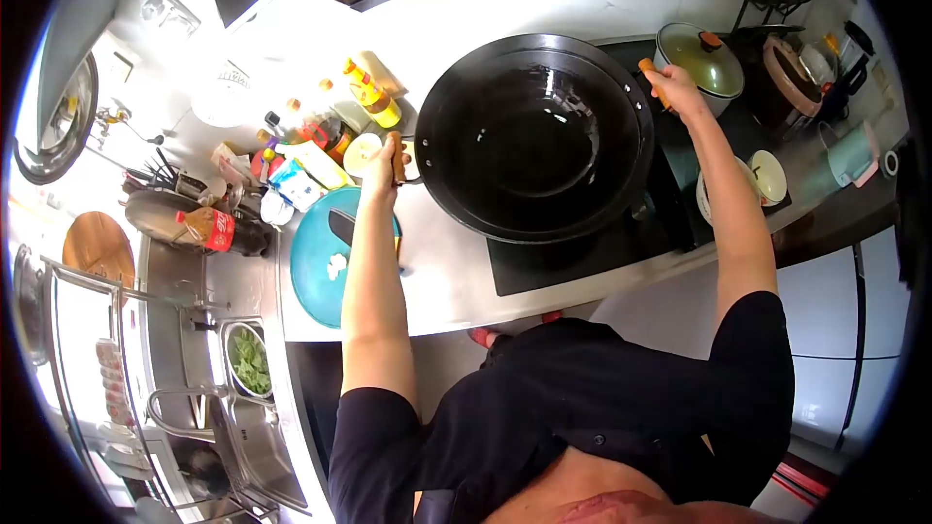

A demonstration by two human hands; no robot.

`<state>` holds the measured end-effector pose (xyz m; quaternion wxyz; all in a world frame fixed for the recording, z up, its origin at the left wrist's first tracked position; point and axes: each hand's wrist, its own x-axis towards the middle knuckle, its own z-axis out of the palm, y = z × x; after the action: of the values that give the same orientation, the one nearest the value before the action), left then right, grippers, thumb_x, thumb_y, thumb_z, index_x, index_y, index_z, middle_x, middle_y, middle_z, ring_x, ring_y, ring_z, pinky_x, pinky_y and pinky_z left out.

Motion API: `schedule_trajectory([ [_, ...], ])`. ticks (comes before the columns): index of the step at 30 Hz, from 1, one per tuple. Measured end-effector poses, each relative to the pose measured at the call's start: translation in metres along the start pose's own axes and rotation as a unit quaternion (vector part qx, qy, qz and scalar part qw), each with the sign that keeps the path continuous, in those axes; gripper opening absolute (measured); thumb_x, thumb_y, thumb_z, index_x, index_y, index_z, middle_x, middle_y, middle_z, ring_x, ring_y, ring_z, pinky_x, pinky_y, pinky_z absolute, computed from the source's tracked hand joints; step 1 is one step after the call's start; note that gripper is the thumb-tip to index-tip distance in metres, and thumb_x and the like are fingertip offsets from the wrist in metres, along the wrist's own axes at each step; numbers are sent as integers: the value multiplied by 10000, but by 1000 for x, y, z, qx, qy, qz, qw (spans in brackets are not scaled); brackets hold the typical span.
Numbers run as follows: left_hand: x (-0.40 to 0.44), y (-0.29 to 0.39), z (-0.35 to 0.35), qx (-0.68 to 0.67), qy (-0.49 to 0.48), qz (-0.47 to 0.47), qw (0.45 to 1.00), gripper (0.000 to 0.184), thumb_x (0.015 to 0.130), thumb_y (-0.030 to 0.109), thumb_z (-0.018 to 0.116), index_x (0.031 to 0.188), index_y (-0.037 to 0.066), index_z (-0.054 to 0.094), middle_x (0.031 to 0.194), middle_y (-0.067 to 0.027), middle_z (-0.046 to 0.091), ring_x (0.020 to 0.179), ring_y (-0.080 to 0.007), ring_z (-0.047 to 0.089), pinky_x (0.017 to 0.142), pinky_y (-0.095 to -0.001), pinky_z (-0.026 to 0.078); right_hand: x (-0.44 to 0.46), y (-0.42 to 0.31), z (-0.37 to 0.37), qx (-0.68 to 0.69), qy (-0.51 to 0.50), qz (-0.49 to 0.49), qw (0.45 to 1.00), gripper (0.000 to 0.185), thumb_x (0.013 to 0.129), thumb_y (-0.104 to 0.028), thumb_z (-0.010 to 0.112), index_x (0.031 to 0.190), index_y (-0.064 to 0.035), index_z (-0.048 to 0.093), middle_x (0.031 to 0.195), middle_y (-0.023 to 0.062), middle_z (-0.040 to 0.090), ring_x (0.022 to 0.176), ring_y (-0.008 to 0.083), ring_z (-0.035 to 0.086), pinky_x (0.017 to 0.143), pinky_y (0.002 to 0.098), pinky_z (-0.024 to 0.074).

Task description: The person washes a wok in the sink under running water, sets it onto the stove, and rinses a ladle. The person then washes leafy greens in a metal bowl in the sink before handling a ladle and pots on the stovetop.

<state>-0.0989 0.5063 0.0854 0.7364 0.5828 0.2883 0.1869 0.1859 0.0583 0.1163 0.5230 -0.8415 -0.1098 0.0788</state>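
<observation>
A large black wok [515, 150] with two wooden handles is held over the black cooktop [573, 267]; its inside is shiny, with small bright spots. My left hand [382, 173] is closed around the handle on the wok's left side. At the upper right, my right hand [679, 90] grips the other wooden handle [649, 68]. Below my left forearm lies a round teal cutting board [316, 257] with small white pieces [336, 266] and a dark knife blade [341, 224], partly hidden by the arm.
Several bottles, among them a yellow one [372, 97], crowd the back left of the counter. A glass-lidded pot [701, 58] stands right of the wok, near bowls [767, 178]. The sink at left holds a bowl of green leaves [250, 361]; a cola bottle [221, 230] lies above it.
</observation>
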Motion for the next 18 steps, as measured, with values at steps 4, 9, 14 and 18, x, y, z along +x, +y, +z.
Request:
schedule_trajectory([
  [4,13,6,10,46,-26,-16,998,312,925,364,479,946,61,547,647,-36,567,468,-91,441,424,-212,316,7,11,-4,7,-4,10,1000,309,806,-308,626,815,-1,584,671,46,578,579,120,542,523,273,414],
  [9,11,13,22,70,-28,6,997,349,934,389,450,934,54,544,650,-20,544,466,-84,395,438,-207,296,8,18,-5,10,5,20,1000,325,813,-324,617,840,-1,583,673,42,577,591,122,551,517,277,421],
  [14,5,13,26,73,-25,23,997,366,933,402,448,948,51,549,649,-8,527,500,-78,401,462,-203,298,-1,16,-6,3,9,12,1000,397,849,-396,562,881,-2,594,729,59,610,609,115,557,545,260,426],
  [18,10,9,19,150,-18,25,988,430,917,459,436,964,55,575,676,-5,542,539,-76,425,489,-203,294,-53,17,-9,1,102,-6,995,398,907,-378,473,1011,-17,606,801,54,630,681,110,566,587,245,425],
])
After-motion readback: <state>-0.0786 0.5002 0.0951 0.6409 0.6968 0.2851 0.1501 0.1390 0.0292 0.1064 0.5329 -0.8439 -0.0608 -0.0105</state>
